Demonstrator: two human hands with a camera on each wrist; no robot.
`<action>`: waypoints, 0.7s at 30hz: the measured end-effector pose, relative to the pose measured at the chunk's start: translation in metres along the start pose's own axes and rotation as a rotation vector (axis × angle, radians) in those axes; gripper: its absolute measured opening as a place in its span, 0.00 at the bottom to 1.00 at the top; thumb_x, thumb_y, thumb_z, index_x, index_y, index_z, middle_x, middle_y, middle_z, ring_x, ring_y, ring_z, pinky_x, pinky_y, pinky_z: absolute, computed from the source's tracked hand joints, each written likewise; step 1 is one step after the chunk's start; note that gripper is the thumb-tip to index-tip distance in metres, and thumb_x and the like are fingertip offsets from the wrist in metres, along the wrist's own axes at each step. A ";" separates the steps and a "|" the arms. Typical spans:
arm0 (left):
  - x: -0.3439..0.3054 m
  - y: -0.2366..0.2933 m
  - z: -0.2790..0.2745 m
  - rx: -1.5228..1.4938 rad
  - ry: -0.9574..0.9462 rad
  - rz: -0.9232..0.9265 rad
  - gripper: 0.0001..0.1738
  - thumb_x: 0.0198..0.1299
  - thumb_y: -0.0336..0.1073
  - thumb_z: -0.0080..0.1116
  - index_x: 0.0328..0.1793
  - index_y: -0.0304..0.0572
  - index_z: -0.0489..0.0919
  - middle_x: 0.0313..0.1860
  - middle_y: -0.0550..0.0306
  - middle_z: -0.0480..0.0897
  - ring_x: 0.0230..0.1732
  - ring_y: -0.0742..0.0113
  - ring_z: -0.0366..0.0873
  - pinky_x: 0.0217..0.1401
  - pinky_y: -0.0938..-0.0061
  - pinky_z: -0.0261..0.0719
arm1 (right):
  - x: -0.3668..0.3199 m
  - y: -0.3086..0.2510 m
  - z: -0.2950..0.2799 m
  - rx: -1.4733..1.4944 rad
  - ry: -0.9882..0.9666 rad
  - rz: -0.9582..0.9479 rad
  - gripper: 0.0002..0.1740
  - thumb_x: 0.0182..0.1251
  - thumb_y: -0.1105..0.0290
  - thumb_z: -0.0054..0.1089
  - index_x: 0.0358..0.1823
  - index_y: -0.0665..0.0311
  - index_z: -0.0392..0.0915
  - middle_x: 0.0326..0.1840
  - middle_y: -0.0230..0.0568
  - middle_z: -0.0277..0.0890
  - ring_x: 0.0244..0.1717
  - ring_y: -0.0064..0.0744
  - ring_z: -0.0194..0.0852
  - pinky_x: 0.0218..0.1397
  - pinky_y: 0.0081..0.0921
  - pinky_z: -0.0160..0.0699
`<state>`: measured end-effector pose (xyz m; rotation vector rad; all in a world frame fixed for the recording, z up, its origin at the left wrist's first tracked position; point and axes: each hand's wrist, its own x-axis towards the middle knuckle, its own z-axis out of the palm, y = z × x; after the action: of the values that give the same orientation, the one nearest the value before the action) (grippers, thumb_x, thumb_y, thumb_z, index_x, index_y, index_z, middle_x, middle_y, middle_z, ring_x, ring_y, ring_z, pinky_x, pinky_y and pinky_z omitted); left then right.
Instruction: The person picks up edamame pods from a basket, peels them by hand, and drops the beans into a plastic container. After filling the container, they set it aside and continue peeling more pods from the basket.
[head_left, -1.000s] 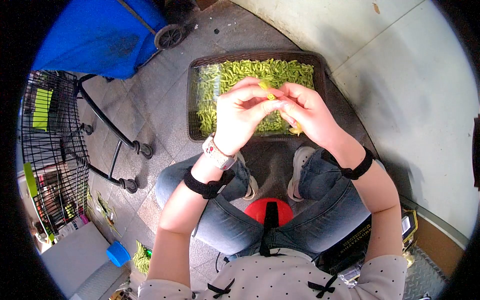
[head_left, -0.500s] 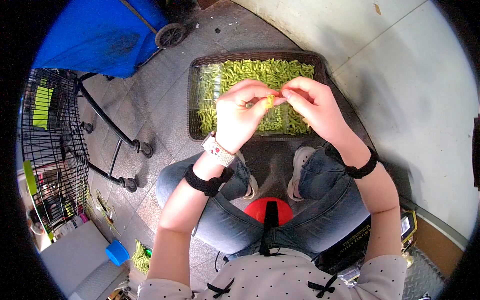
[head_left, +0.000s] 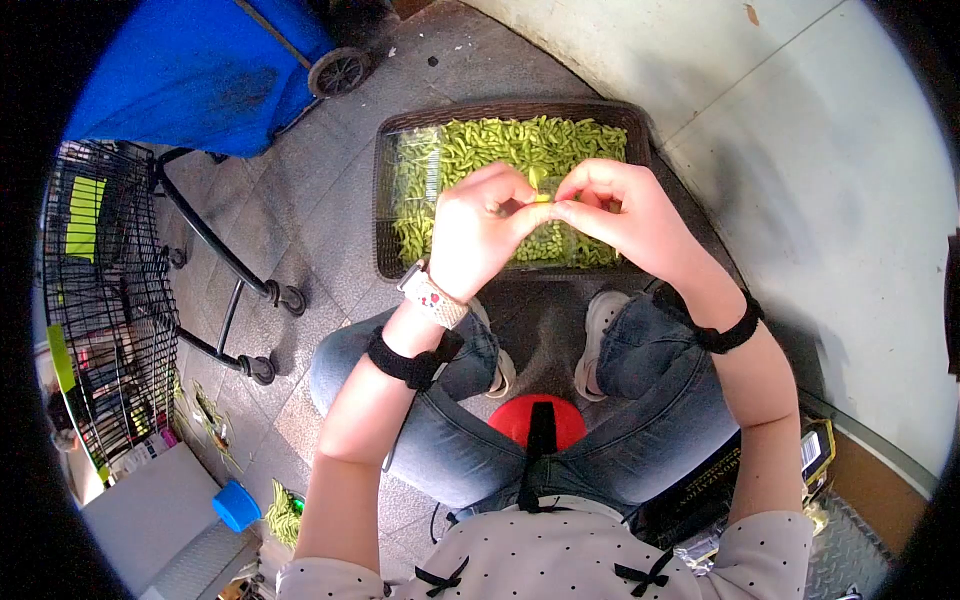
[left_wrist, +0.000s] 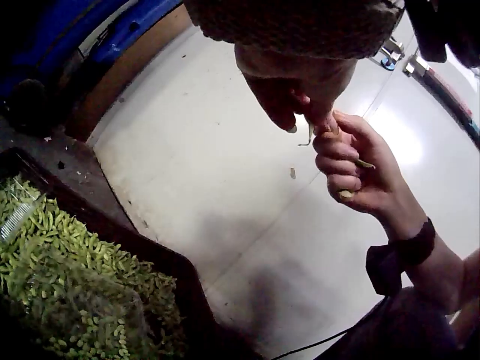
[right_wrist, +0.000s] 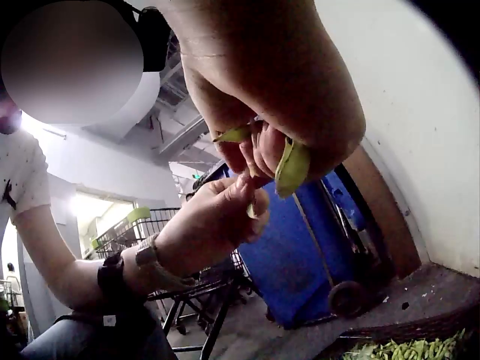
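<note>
Both hands meet above a dark woven basket (head_left: pixel 386 225) heaped with green pods (head_left: pixel 490 145). Between thumb and index finger, the left hand (head_left: pixel 482 225) pinches a small yellow-green pod (head_left: pixel 542 198), its fingertips touching those of the other hand. The right hand (head_left: pixel 635 220) has its thumb and index finger together at the same pod, while its other fingers curl round more pods; a larger pod (right_wrist: pixel 292 169) sticks out of this palm in the right wrist view. Clear plastic trays (head_left: pixel 412 175) with shelled beans lie in the basket, partly hidden by the hands.
A wire cart (head_left: pixel 110 290) on black wheels and a blue bin (head_left: pixel 190 75) stand at the left. A pale wall (head_left: pixel 830 180) runs along the right. Between the knees is a red stool (head_left: pixel 508 420). A blue bowl (head_left: pixel 236 508) sits at the lower left.
The yellowish pod piece at the left fingertips has shifted and turned. Both hands have moved slightly and stay together above the basket.
</note>
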<state>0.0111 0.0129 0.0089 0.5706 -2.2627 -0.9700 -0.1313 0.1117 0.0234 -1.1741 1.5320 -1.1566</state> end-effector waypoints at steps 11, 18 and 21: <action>0.002 0.005 0.002 -0.075 0.013 0.029 0.09 0.42 0.32 0.64 0.27 0.35 0.77 0.28 0.55 0.77 0.29 0.65 0.75 0.34 0.77 0.72 | 0.001 0.004 -0.004 0.024 0.038 -0.043 0.05 0.56 0.72 0.55 0.30 0.68 0.74 0.16 0.23 0.64 0.18 0.09 0.54 0.19 0.12 0.51; -0.003 0.003 0.002 -0.606 -0.430 -0.150 0.08 0.52 0.31 0.57 0.37 0.36 0.76 0.32 0.60 0.79 0.34 0.74 0.75 0.38 0.81 0.72 | 0.003 -0.001 -0.003 0.047 0.007 -0.188 0.03 0.56 0.76 0.53 0.32 0.66 0.72 0.16 0.25 0.66 0.18 0.09 0.55 0.19 0.12 0.52; -0.001 -0.001 0.002 -0.749 -0.502 -0.284 0.07 0.54 0.29 0.54 0.39 0.34 0.74 0.33 0.57 0.79 0.34 0.75 0.76 0.39 0.81 0.73 | 0.004 0.006 -0.003 0.063 0.054 -0.238 0.03 0.55 0.76 0.54 0.31 0.65 0.71 0.18 0.28 0.69 0.19 0.10 0.61 0.20 0.12 0.57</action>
<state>0.0105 0.0136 0.0071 0.3297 -1.9968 -2.1612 -0.1365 0.1088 0.0179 -1.3180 1.4120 -1.3929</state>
